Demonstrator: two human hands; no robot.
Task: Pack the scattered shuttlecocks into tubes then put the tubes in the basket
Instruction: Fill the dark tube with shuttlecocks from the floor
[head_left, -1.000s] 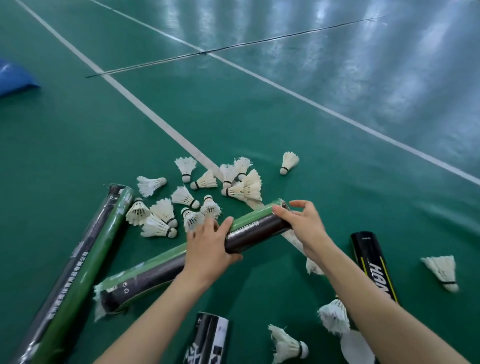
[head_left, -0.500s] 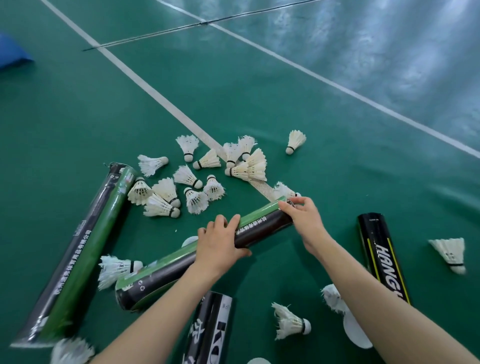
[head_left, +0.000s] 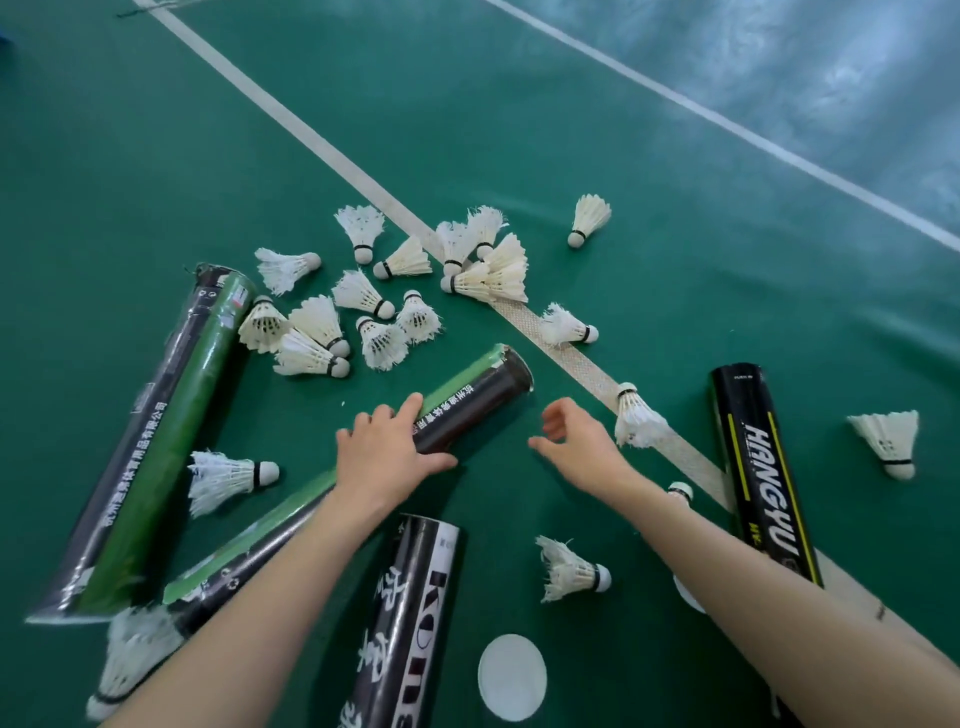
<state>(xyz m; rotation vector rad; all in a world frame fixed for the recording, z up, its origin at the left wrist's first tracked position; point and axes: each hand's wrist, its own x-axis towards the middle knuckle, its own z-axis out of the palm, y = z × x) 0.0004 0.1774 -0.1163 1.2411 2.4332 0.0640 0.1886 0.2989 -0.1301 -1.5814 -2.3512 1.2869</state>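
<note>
Gripping the tube (head_left: 478, 397) mid-length, my left hand (head_left: 384, 457) wraps round it; green-and-black, white lettering, it lies slanted on the floor (head_left: 675, 270). Right hand (head_left: 576, 441) hovers beside, loosely curled, empty. I see shuttlecocks (head_left: 359, 293) scattered beyond.

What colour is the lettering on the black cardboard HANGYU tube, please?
White, on the black cardboard HANGYU tube; head view.
</note>
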